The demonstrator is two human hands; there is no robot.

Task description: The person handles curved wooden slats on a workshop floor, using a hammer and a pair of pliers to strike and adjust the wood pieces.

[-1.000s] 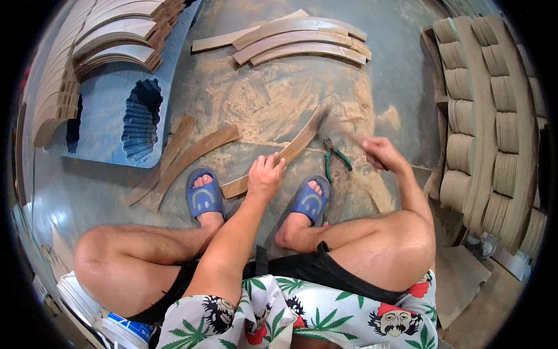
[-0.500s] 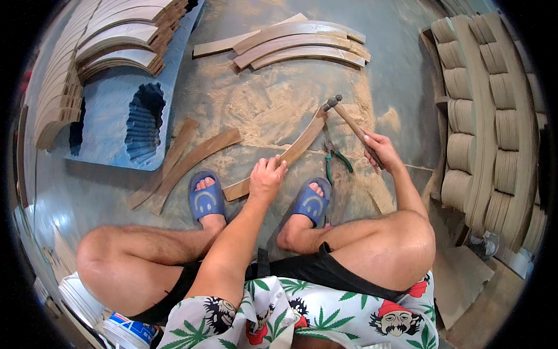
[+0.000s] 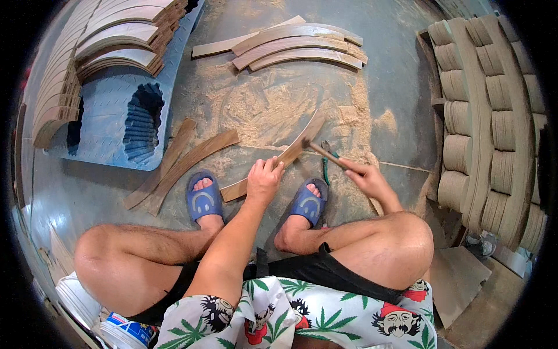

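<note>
Head view: a white bucket (image 3: 110,336) at lower left carries a blue printed label (image 3: 135,328). Sawdust (image 3: 256,113) lies across the grey floor (image 3: 398,142); a blue pallet (image 3: 107,131) stands at upper left. Left hand (image 3: 264,181), knuckles up: fingers closed around a curved wood strip (image 3: 301,141), near end beside the left sandal (image 3: 204,202). Right hand (image 3: 367,179): fingers gripping a hammer (image 3: 326,154), head at the strip; contact indeterminate.

Head-worn fisheye, above the lap, facing down
</note>
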